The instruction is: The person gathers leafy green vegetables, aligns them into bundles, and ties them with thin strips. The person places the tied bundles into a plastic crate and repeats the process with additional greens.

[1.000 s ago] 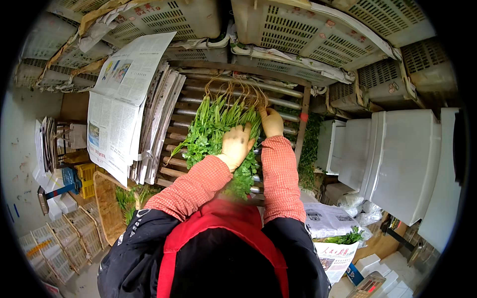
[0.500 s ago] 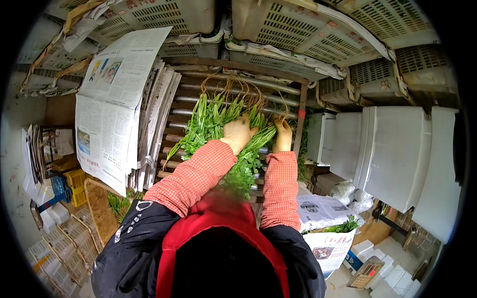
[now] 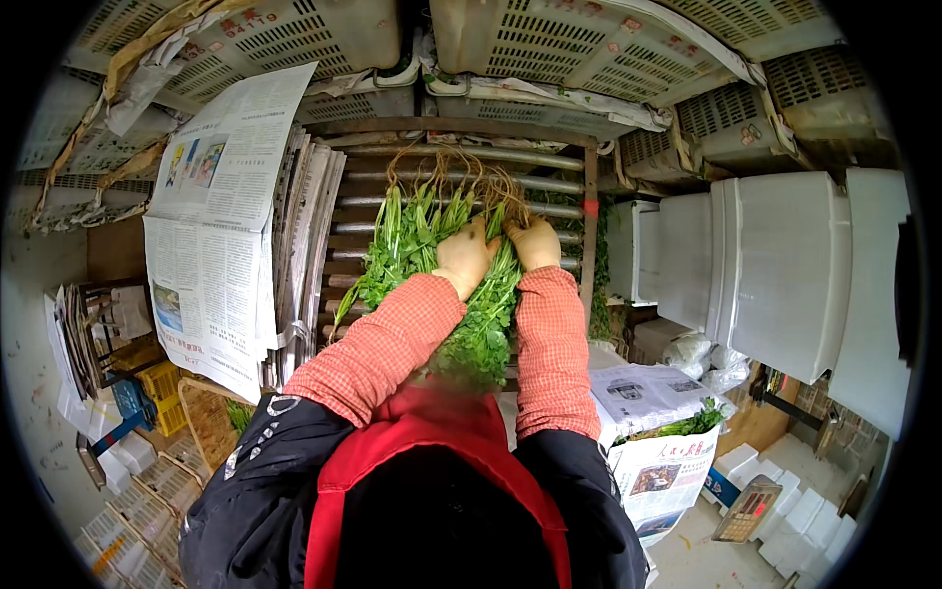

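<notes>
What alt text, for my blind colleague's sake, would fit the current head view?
A person's bare left hand and right hand touch leafy greens spread on a barred rack, with thin brown roots pointing away from the person. Newspapers are stacked left of the greens, slotted crates stand beyond the rack, and white boxes are at right.

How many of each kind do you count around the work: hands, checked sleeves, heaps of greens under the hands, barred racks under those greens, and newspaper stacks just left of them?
Hands: 2, left hand and right hand
Checked sleeves: 2
Heap of greens, its leaves overlapping: 1
Barred rack: 1
Newspaper stack: 1
Total: 7
</notes>
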Demonstrator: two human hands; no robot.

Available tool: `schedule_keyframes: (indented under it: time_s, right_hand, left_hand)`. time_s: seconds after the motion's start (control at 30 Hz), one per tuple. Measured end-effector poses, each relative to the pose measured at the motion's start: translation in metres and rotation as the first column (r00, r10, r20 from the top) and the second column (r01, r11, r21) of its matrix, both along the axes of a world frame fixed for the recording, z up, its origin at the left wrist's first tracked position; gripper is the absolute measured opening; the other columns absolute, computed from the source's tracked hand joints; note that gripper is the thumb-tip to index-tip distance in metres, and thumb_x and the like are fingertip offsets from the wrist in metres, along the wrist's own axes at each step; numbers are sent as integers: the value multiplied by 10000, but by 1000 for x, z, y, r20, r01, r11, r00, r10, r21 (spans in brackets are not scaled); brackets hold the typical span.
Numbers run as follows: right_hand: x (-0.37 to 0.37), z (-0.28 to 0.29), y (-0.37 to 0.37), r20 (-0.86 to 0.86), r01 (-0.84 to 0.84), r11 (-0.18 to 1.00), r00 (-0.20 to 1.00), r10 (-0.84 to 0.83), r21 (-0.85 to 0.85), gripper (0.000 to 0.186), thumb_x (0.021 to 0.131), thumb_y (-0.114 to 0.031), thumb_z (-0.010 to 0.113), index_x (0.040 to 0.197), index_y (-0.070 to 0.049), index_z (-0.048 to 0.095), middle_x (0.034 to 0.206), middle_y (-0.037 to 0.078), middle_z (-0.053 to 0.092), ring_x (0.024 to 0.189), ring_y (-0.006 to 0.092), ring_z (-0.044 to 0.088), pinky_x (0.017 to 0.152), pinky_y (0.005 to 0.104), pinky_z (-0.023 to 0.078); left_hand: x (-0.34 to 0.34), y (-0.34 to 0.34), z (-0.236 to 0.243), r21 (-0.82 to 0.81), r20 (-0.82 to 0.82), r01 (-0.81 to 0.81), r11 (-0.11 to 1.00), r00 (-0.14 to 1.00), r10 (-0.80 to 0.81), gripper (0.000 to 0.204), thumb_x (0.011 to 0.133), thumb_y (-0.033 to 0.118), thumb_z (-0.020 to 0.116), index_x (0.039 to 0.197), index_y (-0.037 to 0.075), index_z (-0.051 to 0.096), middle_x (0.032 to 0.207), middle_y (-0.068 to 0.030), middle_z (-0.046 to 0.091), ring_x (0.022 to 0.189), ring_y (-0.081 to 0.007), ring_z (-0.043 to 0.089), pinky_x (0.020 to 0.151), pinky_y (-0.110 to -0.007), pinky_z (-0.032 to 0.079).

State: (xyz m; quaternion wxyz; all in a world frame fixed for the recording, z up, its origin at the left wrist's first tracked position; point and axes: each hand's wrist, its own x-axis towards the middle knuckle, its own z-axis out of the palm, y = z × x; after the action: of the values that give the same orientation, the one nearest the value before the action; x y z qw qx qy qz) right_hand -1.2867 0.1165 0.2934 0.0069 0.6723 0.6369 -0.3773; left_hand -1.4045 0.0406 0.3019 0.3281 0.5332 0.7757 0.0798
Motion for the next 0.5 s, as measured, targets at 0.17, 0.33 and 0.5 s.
schedule_keyframes:
  time_s: [0.17, 0.33, 0.5]
  right_hand:
    - [25, 7, -22, -331, 253, 964, 919, -213, 83, 402, 770, -260, 646, 1038, 36, 606, 871, 143, 643, 759, 220, 583, 723, 311, 446]
    - [70, -23, -48, -688, 456, 886, 671, -278, 87, 256, 787, -151, 598, 990, 5, 583, 880, 75, 616, 788, 184, 555, 749, 305, 433]
    - [72, -23, -60, -846, 480, 865, 395, -359, -143, 246, 796, -109, 563, 1014, 5, 563, 813, 44, 573, 660, 109, 526, 562, 253, 448]
  left_hand:
    - [-4, 2, 6, -49, 6, 32, 998, 999, -32, 452, 869, 360, 503, 1166, 22, 456, 1028, -174, 613, 840, -330, 614, 710, -407, 491]
    - [4, -6, 21, 318, -4, 19, 948, 1000, -19, 319, 836, 246, 554, 1071, 31, 554, 1035, -154, 624, 825, -306, 626, 717, -369, 499]
    - [29, 6, 19, 221, 182, 24, 975, 981, -66, 284, 846, 202, 545, 1078, 41, 580, 1017, -153, 633, 868, -290, 627, 749, -344, 496]
